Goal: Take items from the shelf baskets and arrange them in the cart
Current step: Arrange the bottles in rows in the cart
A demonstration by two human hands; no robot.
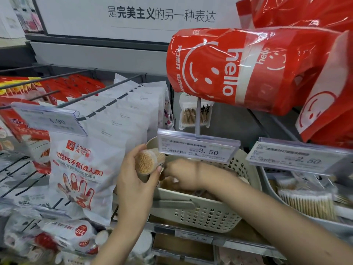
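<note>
We are in the picking step, at the shelf and not yet at the cart, which is nowhere in the frame. Our left hand (133, 175) sits just left of centre, fingers curled closed around a round tub of toothpicks (148, 161), lifted clear and held at the upper left rim of the cream perforated basket (206, 213), its packed tips facing us. Our right hand (181, 175) reaches from the lower right across the basket and down inside it, right beside the left; it is blurred, and we cannot tell whether it has closed on a second item or is only feeling for one. The basket's contents under that hand are too smeared to name. A price tag reading 2.50 (198, 148) hangs on a hook directly above the hands, close over the basket, with a red "hello" pack (238, 67) in the upper right and a bag of PE gloves (84, 169) hanging at centre left. As we judge it, 1 item is secured and the task is barely begun. The next move calls for the right hand to settle its grip, then both hands to draw back toward us and low, under the tag, before turning to find the cart.
</note>
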